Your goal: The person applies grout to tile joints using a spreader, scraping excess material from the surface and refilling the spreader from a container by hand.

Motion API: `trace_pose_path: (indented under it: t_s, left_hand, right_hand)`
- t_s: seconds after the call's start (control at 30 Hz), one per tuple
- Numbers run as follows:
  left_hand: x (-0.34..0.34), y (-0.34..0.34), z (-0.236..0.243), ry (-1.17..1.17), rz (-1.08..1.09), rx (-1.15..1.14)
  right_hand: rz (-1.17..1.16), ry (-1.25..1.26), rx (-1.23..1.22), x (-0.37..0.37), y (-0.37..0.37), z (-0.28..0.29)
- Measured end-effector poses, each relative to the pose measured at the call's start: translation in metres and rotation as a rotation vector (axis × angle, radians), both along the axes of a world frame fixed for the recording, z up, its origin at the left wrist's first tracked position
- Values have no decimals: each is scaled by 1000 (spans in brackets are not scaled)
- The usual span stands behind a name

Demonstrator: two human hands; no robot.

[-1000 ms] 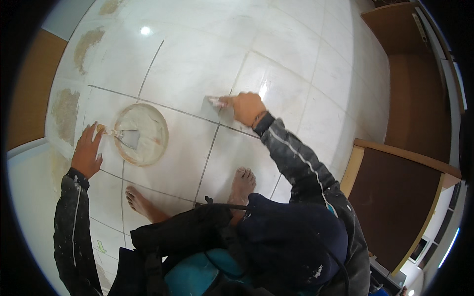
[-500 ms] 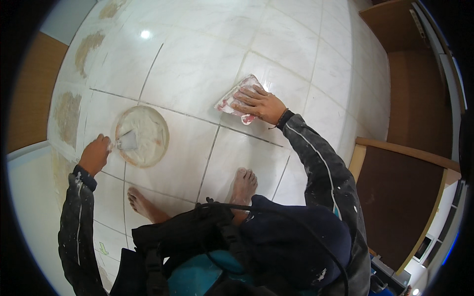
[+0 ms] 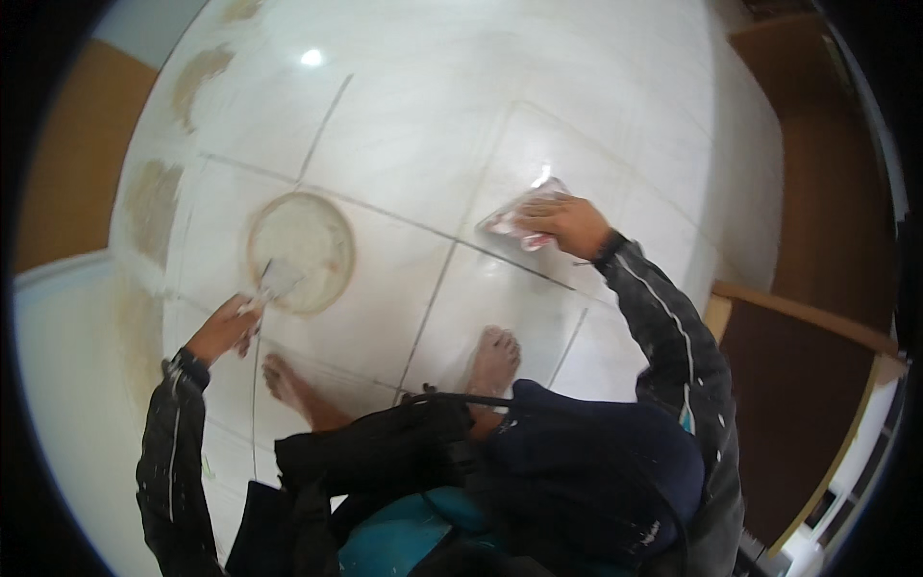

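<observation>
My left hand [image 3: 226, 328] grips the handle of a small putty knife [image 3: 281, 279], its fingers curled round it. The blade lies over a shallow round dish [image 3: 350, 242] of pale, whitish paste [image 3: 306, 238] on the floor, and is smeared by motion. Farther right, my right hand [image 3: 569, 223] is closed over a folded red-and-white cloth [image 3: 531, 240], stained with white, on the tiles. The hand covers part of the cloth. Dark grout lines run between the dish and the cloth.
White floor tiles [image 3: 413, 144] spread ahead, with brownish rough patches [image 3: 154, 207] along the left side. My bare feet [image 3: 495, 356] stand just behind the dish and cloth. Brown wooden furniture [image 3: 798, 385] borders the right, and a brown panel [image 3: 82, 159] the left.
My left hand and the putty knife have come nearer to me relative to the dish. My right hand has slid the cloth right and nearer. The whole view has shifted slightly.
</observation>
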State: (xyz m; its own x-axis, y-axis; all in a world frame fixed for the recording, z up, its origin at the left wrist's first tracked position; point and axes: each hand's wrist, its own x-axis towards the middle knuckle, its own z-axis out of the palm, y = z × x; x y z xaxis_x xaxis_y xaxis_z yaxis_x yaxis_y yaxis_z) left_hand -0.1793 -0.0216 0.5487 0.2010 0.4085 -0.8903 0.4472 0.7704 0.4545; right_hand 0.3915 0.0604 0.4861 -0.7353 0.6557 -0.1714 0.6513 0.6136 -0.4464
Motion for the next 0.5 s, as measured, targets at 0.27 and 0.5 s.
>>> trace_pose_path:
  t_s: [0.27,0.5]
  left_hand:
    - [-45,-21,9,120,74,57]
    - [-12,2,17,138,12,256]
  right_hand:
    - [-742,407,21,-93,-68,56]
    - [-1036,628,-9,-115,-76,74]
